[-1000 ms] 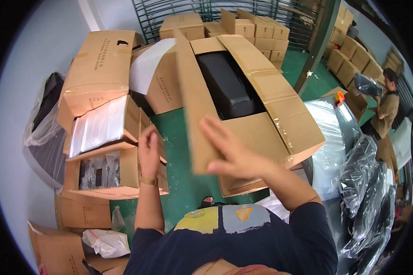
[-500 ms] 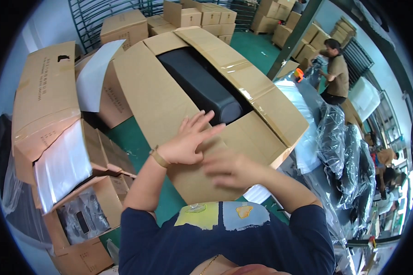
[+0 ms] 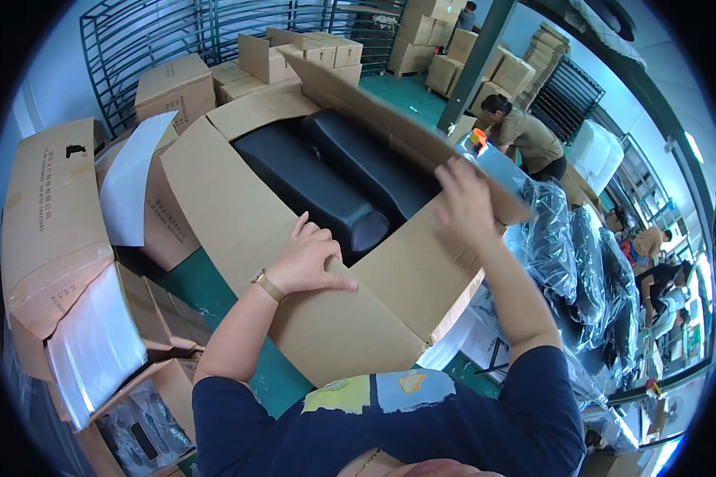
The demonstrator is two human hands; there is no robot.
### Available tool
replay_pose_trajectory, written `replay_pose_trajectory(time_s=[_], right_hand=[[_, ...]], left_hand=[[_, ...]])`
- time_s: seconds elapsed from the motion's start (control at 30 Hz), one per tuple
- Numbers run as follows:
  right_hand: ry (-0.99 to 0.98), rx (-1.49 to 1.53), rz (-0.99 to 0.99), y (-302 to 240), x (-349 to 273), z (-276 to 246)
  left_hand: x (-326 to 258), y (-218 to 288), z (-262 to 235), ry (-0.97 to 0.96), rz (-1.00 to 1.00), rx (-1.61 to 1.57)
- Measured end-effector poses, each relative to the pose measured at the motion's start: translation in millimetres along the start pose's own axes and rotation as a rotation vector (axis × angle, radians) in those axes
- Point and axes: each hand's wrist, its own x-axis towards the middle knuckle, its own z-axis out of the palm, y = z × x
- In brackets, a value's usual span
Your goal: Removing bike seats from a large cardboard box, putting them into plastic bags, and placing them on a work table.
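A large cardboard box (image 3: 207, 171) lies before me with its top partly unfolded. Inside are two long, smooth black moulded pieces (image 3: 306, 187) side by side; their exact kind is unclear. My left hand (image 3: 306, 261) rests on the near left flap at the opening's edge, thumb stretched out and fingers apart. My right hand (image 3: 465, 207), smeared by motion, is against the long right flap (image 3: 390, 115), which stands raised at a slant. Whether its fingers grip the flap cannot be made out.
More cartons (image 3: 60, 215) stand at left, with a white sheet (image 3: 131, 187) leaning between them. An open carton (image 3: 147, 425) holds plastic-wrapped items. Wrapped dark pieces (image 3: 585, 270) lie on a table at right. A co-worker (image 3: 529, 143) bends beyond a green post (image 3: 477, 67).
The long right flap has lifted, uncovering a second black piece. My right hand has moved right and away from me to that flap. My left hand has shifted slightly left. The co-worker has bent down.
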Motion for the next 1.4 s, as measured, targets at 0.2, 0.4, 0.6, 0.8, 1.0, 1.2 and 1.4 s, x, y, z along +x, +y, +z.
replay_pose_trajectory(time_s=[0.2,0.4,0.6,0.8,1.0,1.2,1.4], right_hand=[[0.015,-0.210,0.133,90.3,24.0,12.0],[-0.074,-0.301,0.317,109.8,44.7,26.3],[0.194,-0.399,0.170,101.3,50.4,-14.5],[-0.304,-0.111,0.509,145.2,84.4,-29.8],[-0.331,0.048,0.425,163.8,90.9,-27.2],[-0.432,0.299,0.463,179.6,80.1,5.2],[-0.693,0.708,0.574,123.6,24.3,113.9]], left_hand=[[8.6,3.8,30.3,0.454,-0.107,-0.002],[11.8,0.2,35.6,0.537,-0.079,-0.003],[2.3,4.7,33.7,0.529,-0.094,-0.006],[-15.2,6.9,29.6,0.511,-0.075,-0.014],[-46.2,10.0,24.5,0.512,-0.123,-0.026],[-89.2,9.8,13.3,0.494,-0.158,-0.033],[-151.1,12.1,7.1,0.491,-0.297,0.037]])
